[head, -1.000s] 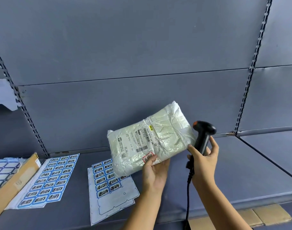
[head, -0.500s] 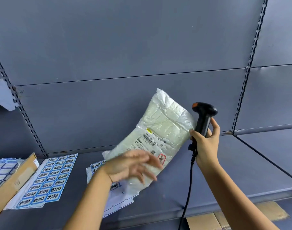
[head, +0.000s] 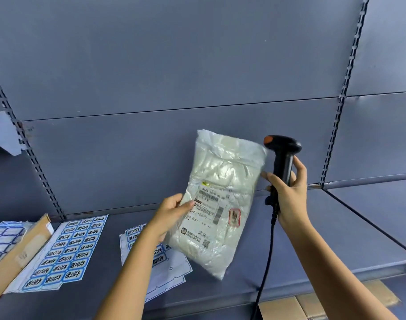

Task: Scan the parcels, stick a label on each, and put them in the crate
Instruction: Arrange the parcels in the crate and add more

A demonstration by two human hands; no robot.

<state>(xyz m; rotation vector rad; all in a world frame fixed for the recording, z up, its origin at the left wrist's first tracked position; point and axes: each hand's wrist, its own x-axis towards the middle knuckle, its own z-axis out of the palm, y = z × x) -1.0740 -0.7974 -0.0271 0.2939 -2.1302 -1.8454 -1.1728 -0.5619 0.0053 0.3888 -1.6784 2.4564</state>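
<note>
Fingers of the left hand [head: 172, 212] pinch the parcel [head: 222, 181] by its edge, printed face towards the eyes for reading; fingers of the right hand [head: 287, 195] curl round the scanner [head: 283, 146], upright and ready beside it.

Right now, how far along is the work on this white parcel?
Done: the parcel already bears a red-bordered sticker, and the half-used label sheet has empty spots, so some labels were used. In hand: the left hand holds the parcel and the right hand grips the scanner beside it; whether it was scanned I cannot tell. Left: placing it in the crate, which is not in view.
</note>
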